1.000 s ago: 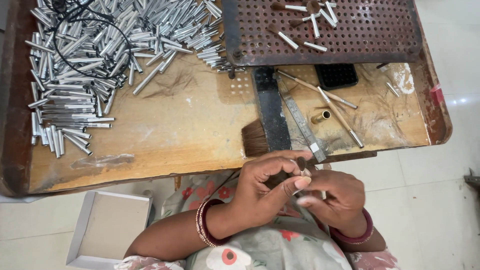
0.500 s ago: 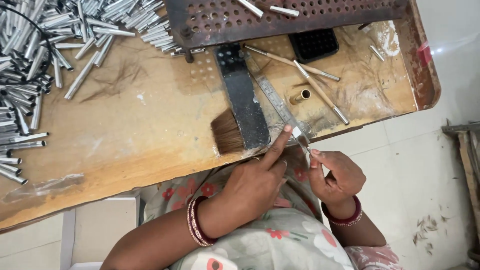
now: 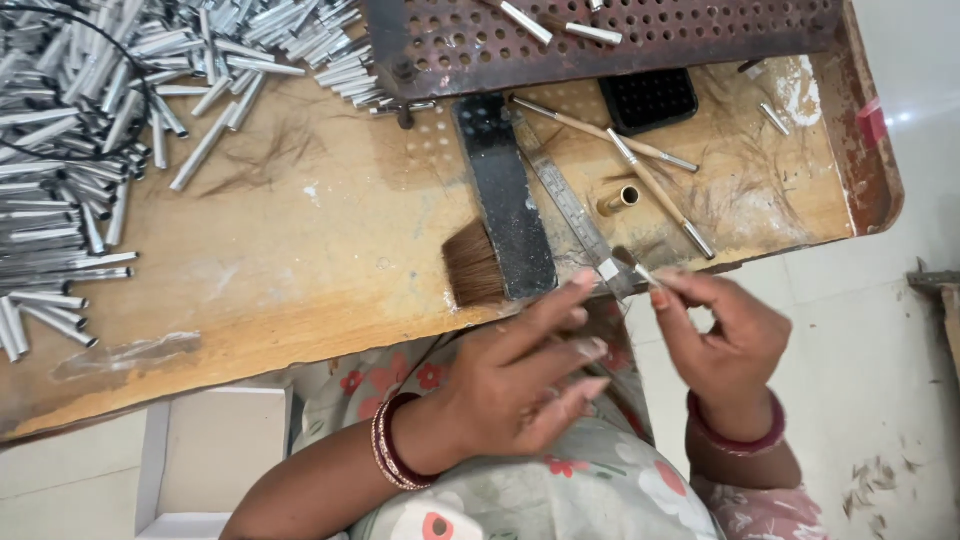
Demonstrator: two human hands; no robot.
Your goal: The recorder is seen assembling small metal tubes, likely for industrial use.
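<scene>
Moved apart now: left hand (image 3: 520, 390) with fingers spread, touching metal ruler (image 3: 575, 215) at surface (image 3: 300, 260) edge. Right hand (image 3: 725, 340) fingers pinching small brush piece (image 3: 640, 270) just beside.

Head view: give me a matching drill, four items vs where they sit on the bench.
Items:
1 metal tubes
2 perforated plate
3 bristle tuft
4 brass ferrule

Places:
A far edge, middle to right
B heaped at the left
C between the steel ruler and a thin brush
D near edge, beside the black bar

Pairs: 1-B, 2-A, 3-D, 4-C
</scene>
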